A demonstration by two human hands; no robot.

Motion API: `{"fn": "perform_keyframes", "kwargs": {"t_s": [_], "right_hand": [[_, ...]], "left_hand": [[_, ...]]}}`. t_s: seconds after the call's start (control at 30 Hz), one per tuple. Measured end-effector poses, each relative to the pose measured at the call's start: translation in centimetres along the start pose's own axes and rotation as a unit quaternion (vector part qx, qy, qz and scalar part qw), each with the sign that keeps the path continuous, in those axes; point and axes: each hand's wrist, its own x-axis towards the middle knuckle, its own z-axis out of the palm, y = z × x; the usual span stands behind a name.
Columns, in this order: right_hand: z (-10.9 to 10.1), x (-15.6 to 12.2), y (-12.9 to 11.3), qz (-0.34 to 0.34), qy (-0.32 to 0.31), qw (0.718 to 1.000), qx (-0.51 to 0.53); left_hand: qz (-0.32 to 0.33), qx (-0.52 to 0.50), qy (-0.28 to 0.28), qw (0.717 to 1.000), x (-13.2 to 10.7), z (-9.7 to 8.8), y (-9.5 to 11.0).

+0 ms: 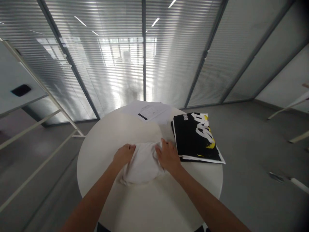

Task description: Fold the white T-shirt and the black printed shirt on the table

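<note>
Round white surface [145, 206], seen from above. White cloth [142, 166] bunched at its middle, nearer the near edge. Left hand [124, 154]: grip closed on the cloth's left fold. Right hand [167, 156]: grip open, palm flat on the cloth's right side, probably pinning it against the pull. Black printed garment [194, 137] lies folded flat at the right edge, just beside the right hand. Papers [151, 111] at the far edge.
</note>
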Motion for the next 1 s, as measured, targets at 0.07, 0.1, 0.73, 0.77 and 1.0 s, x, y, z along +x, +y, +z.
{"fn": "perform_keyframes", "kwargs": {"t_s": [0.07, 0.1, 0.73, 0.77, 1.0], "right_hand": [[0.6, 0.7, 0.5, 0.016, -0.021, 0.999, -0.021], [0.9, 1.0, 0.9, 0.016, -0.026, 0.999, -0.021], [-4.4, -4.8, 3.1, -0.183, -0.144, 0.972, -0.038], [-4.5, -4.8, 3.4, -0.201, -0.152, 0.967, -0.040], [-3.6, -3.9, 3.4, -0.243, -0.121, 0.954, -0.126]], "left_hand": [[0.009, 0.035, 0.018, 0.999, 0.8, 1.1, 0.2], [0.013, 0.044, 0.025, 0.999, 1.0, 1.4, 0.0], [0.035, 0.129, -0.092, 0.987, -11.7, 0.3, -0.9], [0.032, 0.123, -0.075, 0.989, -11.7, 0.6, -1.1], [0.233, 0.166, 0.135, 0.949, -12.0, 2.3, -0.3]]}}
